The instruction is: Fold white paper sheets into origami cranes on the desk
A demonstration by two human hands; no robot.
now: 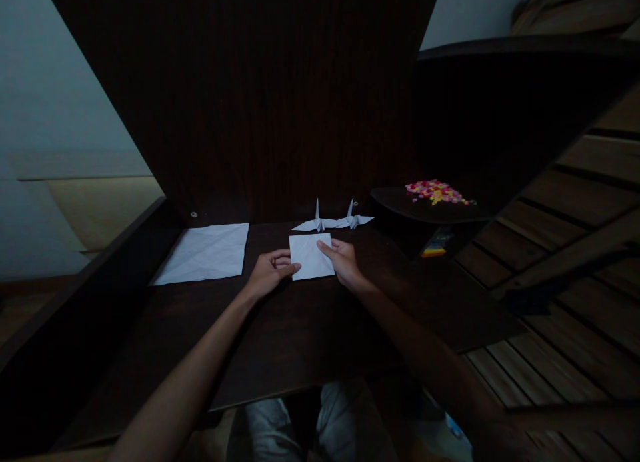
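Between my two hands is a small white square of paper (311,259), held just above the dark desk. My left hand (270,272) pinches its left edge near the lower corner, thumb on top. On the right side my right hand (343,259) grips the paper, its thumb lying across the upper face. Behind the square, two white folded paper cranes (319,225) stand side by side with wings spread. A larger creased white sheet (205,252) lies flat to the left of my left hand.
The dark wooden desk (280,342) has a tall back panel (260,102) and a raised left side (90,282). At the right, a low corner shelf (400,205) bears a heap of small pink and yellow pieces (436,192). A slatted wooden wall (575,249) stands beyond it.
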